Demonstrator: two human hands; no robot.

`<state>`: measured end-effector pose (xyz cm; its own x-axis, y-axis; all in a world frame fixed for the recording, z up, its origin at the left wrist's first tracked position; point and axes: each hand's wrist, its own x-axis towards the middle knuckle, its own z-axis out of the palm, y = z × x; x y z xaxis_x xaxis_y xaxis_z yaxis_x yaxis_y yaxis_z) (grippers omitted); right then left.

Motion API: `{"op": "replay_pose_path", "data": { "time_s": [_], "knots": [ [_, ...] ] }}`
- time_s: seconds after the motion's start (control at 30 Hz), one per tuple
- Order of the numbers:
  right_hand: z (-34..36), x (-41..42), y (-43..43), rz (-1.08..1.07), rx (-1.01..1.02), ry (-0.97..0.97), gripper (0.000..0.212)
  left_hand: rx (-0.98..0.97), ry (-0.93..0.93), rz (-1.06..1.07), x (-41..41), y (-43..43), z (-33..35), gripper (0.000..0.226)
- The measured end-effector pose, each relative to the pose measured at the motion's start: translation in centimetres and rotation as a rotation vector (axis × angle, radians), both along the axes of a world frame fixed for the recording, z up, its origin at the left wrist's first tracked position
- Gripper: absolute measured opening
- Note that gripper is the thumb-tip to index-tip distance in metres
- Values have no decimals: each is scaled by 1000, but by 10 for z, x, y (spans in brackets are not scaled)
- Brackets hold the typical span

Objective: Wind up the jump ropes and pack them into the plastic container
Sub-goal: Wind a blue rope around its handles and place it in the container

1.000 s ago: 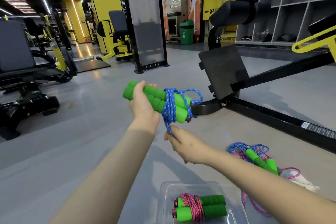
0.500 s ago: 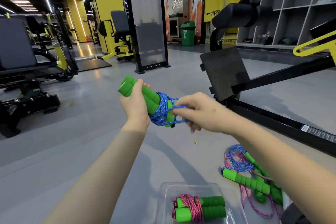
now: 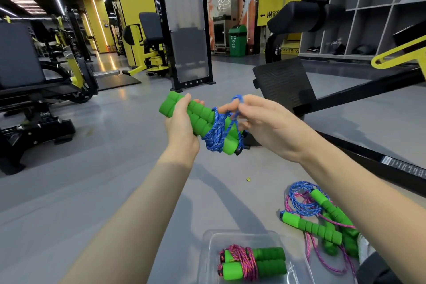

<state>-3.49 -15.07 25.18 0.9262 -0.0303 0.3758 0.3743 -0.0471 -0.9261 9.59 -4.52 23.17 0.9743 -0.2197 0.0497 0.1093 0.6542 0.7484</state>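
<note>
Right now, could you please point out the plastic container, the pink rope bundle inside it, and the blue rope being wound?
plastic container (image 3: 208,251): head view, bare left wall.
pink rope bundle (image 3: 247,260): head view, pink windings round the handles.
blue rope (image 3: 215,135): head view, coils round the held handles.

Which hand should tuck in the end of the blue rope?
The right hand, probably. Its fingers already pinch the loose blue rope end, while the left hand is busy gripping the green handles.

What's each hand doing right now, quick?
Left hand: closed around the green handles of the blue jump rope.
Right hand: fingers pinching a loop of that blue rope above the handles.
</note>
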Motion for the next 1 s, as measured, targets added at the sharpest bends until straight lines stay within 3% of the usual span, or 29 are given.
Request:
{"op": "replay_pose_path", "data": {
  "time_s": [0.17,0.3,0.4,0.5,0.57,0.7,1.0],
  "knots": [
    [-3,-7,36,-133,-544,-163,11,3,149,157,1,1,-4,20],
    [-19,-1,59,-227,-502,-344,10,-3,178,208,0,3,-4,14],
    [-17,2,49,-300,-666,-513,7,-18,203,222,4,4,-2,14],
    [-13,1,42,-317,-723,-536,8,-17,173,171,4,2,-3,16],
    [-13,1,42,-363,-604,-500,7,11,141,164,-6,-3,-1,20],
    [-7,2,38,-443,-77,-338,19,38,59,189,-21,-10,6,18],
    [-4,6,9,-614,150,-120,15,-14,69,97,-26,-13,9,11]
  ]
}}
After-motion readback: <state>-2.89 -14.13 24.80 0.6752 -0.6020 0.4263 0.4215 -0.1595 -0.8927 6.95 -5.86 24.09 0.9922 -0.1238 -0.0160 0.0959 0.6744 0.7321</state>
